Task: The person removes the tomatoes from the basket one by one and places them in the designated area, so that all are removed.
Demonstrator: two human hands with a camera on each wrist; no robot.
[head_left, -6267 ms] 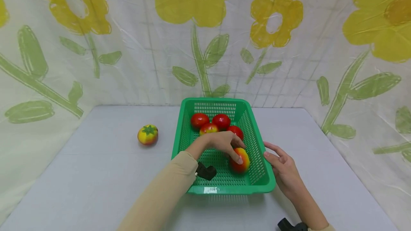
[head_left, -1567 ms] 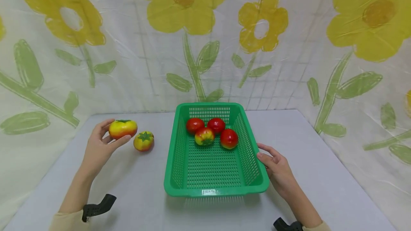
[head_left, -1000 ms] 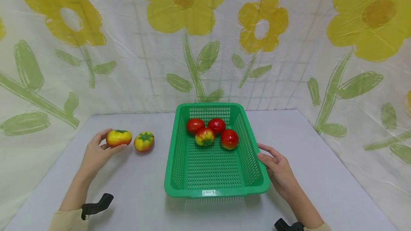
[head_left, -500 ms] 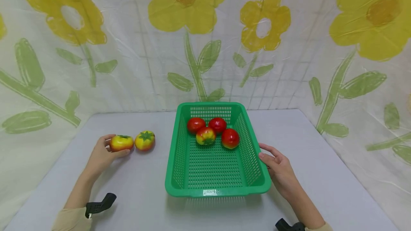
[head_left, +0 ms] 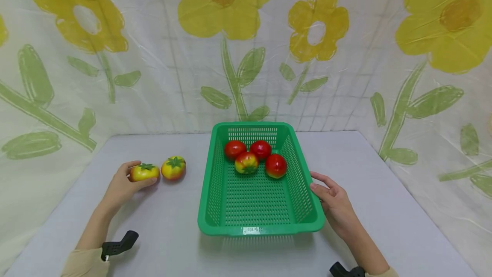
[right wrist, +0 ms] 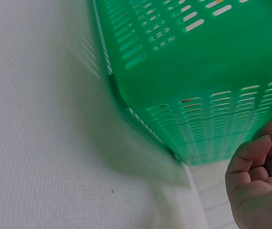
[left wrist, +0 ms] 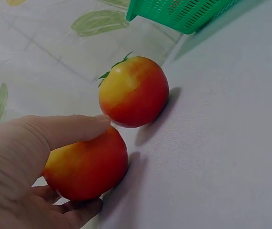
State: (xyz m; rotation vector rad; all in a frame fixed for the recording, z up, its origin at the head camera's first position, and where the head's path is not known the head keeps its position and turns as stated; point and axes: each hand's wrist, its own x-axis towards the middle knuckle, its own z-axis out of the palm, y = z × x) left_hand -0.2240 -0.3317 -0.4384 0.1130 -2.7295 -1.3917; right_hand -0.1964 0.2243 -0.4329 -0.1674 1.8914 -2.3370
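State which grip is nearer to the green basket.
Right. The right grip holds the green basket at its right rim; the left grip is off to the basket's left, around a yellow-red fruit.

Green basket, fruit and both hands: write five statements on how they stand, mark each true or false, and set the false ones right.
1. The left hand holds a yellow-and-red fruit. True.
2. The right hand is at the right-hand side of the green basket. True.
3. The green basket holds six fruits. False: it holds four fruits.
4. A loose fruit lies outside the green basket, next to the held one. True.
5. The fruits in the green basket lie at its end nearest the person. False: they lie toward its far end.
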